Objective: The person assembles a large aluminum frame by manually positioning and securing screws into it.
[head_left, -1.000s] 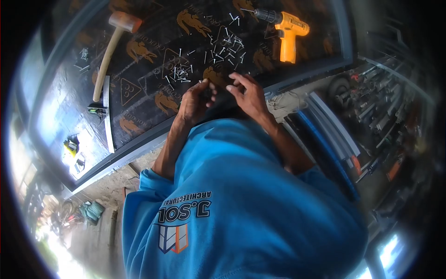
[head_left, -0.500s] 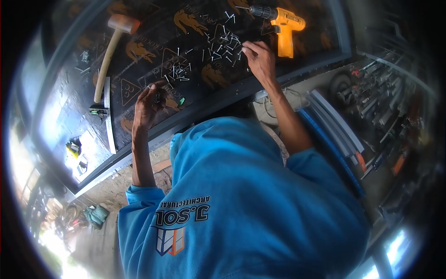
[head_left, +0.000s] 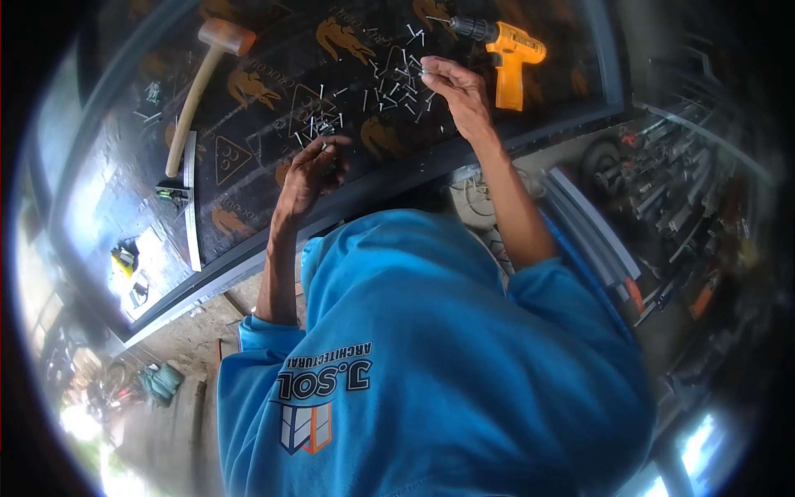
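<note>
- The right hand [head_left: 457, 89] is over a scatter of small silver metal screws [head_left: 389, 89] on the dark tabletop with orange crocodile prints [head_left: 248, 87]. Its fingers [head_left: 431, 70] are pinched narrow on one screw.
- The left hand [head_left: 308, 176] is nearer the tabletop edge. Its fingers [head_left: 325, 153] are curled and seem to hold a screw at the tips.
- A yellow plastic power drill [head_left: 513, 58] lies just beside the right hand.
- A hammer with a long wooden handle [head_left: 192, 91] lies well apart.
- I think the picking has only begun, because lots of screws lie loose.
</note>
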A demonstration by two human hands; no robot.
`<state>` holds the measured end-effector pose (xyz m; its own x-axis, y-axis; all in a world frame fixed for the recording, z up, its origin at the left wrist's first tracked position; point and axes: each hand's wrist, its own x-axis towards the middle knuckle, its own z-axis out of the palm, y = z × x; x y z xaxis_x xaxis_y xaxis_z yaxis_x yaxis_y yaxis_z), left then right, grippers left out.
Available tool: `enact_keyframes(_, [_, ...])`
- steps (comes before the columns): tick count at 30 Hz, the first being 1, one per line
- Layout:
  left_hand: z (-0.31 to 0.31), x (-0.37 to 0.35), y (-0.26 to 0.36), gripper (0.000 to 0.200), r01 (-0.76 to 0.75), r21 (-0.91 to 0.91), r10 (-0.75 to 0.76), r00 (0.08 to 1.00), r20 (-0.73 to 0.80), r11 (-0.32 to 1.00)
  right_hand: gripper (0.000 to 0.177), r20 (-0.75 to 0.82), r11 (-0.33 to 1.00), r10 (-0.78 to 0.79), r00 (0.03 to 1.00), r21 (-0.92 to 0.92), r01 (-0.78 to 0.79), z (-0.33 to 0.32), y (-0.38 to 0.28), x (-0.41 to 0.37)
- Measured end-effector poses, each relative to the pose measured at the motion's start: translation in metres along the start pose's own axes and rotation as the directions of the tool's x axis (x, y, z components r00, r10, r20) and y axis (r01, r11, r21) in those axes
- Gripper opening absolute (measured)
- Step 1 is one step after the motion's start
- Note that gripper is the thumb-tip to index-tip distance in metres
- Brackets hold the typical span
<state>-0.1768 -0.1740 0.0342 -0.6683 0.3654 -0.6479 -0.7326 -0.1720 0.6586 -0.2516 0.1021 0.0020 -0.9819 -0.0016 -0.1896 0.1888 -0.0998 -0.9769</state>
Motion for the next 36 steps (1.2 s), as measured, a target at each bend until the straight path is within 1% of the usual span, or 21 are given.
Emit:
enact_keyframes(1, [0.002, 0.001, 0.001, 0.029, 0.019, -0.007, -0.018, 1.000, 0.012, 1.000, 0.017, 0.014, 0.992, 0.105, 0.994, 0.063, -0.106, 0.001, -0.008, -0.003])
enact_keyframes(2, [0.004, 0.002, 0.003, 0.029, 0.020, -0.006, -0.020, 1.000, 0.015, 1.000, 0.017, 0.011, 0.992, 0.105, 0.994, 0.062, -0.106, 0.002, -0.013, -0.006])
enact_keyframes(4, [0.006, 0.003, 0.007, 0.027, 0.003, -0.015, -0.002, 0.999, 0.053, 1.000, 0.021, 0.068, 0.965, 0.178, 0.982, 0.183, -0.188, 0.006, -0.019, -0.011])
enact_keyframes(7, [0.005, 0.011, 0.002, 0.025, -0.077, -0.012, 0.078, 0.995, 0.066, 0.997, 0.023, 0.107, 0.926, 0.203, 0.973, 0.304, -0.226, 0.014, -0.032, -0.020])
enact_keyframes(11, [0.006, 0.020, 0.003, 0.029, -0.144, -0.008, 0.144, 0.981, 0.129, 0.990, 0.027, 0.128, 0.889, 0.255, 0.959, 0.359, -0.284, 0.025, -0.050, -0.028])
enact_keyframes(13, [0.017, 0.023, 0.011, 0.034, -0.231, -0.078, 0.238, 0.966, 0.099, 0.970, 0.031, 0.137, 0.887, 0.258, 0.956, 0.359, -0.291, 0.029, -0.056, -0.032])
enact_keyframes(14, [0.023, 0.023, 0.015, 0.034, -0.232, -0.078, 0.239, 0.966, 0.097, 0.970, 0.031, 0.138, 0.887, 0.258, 0.956, 0.360, -0.291, 0.031, -0.059, -0.034])
enact_keyframes(16, [0.039, 0.022, 0.027, 0.042, -0.161, -0.303, 0.174, 0.985, 0.015, 0.939, 0.033, 0.147, 0.894, 0.268, 0.952, 0.330, -0.302, 0.036, -0.065, -0.037])
enact_keyframes(17, [0.043, 0.024, 0.027, 0.042, -0.163, -0.302, 0.174, 0.985, 0.010, 0.939, 0.033, 0.151, 0.893, 0.268, 0.952, 0.332, -0.304, 0.038, -0.068, -0.039])
enact_keyframes(19, [0.049, 0.029, 0.030, 0.046, -0.081, -0.547, 0.152, 0.985, 0.086, 0.833, 0.036, 0.141, 0.936, 0.267, 0.953, 0.198, -0.291, 0.044, -0.072, -0.041])
enact_keyframes(20, [0.053, 0.028, 0.029, 0.046, -0.084, -0.545, 0.151, 0.985, 0.080, 0.835, 0.036, 0.146, 0.935, 0.267, 0.953, 0.202, -0.293, 0.047, -0.075, -0.044])
enact_keyframes(22, [0.062, 0.026, 0.031, 0.047, -0.107, -0.596, 0.164, 0.986, 0.042, 0.796, 0.043, 0.183, 0.961, 0.258, 0.949, -0.153, -0.231, 0.052, -0.083, -0.048])
enact_keyframes(23, [0.062, 0.025, 0.029, 0.041, -0.086, -0.596, 0.134, 0.990, 0.037, 0.798, 0.043, 0.120, 0.933, 0.205, 0.971, -0.324, -0.157, 0.051, -0.084, -0.050])
enact_keyframes(24, [0.059, 0.026, 0.022, 0.041, -0.083, -0.597, 0.134, 0.990, 0.042, 0.798, 0.043, 0.117, 0.932, 0.205, 0.972, -0.326, -0.157, 0.042, -0.076, -0.048])
enact_keyframes(26, [0.049, 0.028, 0.008, 0.033, -0.066, -0.474, 0.122, 0.989, 0.088, 0.878, 0.037, -0.194, 0.840, 0.020, 0.981, -0.529, -0.122, 0.001, -0.041, -0.037])
enact_keyframes(28, [0.042, 0.021, 0.004, 0.026, -0.025, -0.491, 0.065, 0.996, 0.064, 0.871, 0.033, -0.262, 0.774, 0.010, 0.965, -0.609, -0.173, -0.045, -0.010, -0.029])
enact_keyframes(29, [0.035, 0.021, -0.003, 0.025, -0.016, -0.462, 0.044, 0.998, 0.050, 0.887, 0.033, -0.266, 0.770, 0.009, 0.964, -0.613, -0.177, -0.057, 0.001, -0.025])
enact_keyframes(31, [0.027, 0.019, -0.013, 0.023, -0.023, -0.417, 0.043, 0.998, 0.038, 0.909, 0.034, -0.226, 0.659, -0.020, 0.974, -0.735, -0.157, -0.071, 0.009, -0.025])
enact_keyframes(32, [0.023, 0.020, -0.017, 0.023, -0.019, -0.418, 0.040, 0.998, 0.043, 0.908, 0.034, -0.230, 0.656, -0.019, 0.973, -0.737, -0.162, -0.075, 0.015, -0.022])
enact_keyframes(34, [0.017, 0.017, -0.018, 0.022, -0.003, -0.343, 0.002, 1.000, -0.005, 0.939, 0.032, -0.099, 0.668, -0.036, 0.994, -0.743, -0.050, -0.059, 0.014, -0.017])
enact_keyframes(36, [0.013, 0.018, -0.018, 0.022, 0.011, -0.331, -0.017, 1.000, -0.014, 0.943, 0.031, -0.099, 0.618, -0.008, 0.995, -0.783, -0.073, -0.045, 0.011, -0.011])
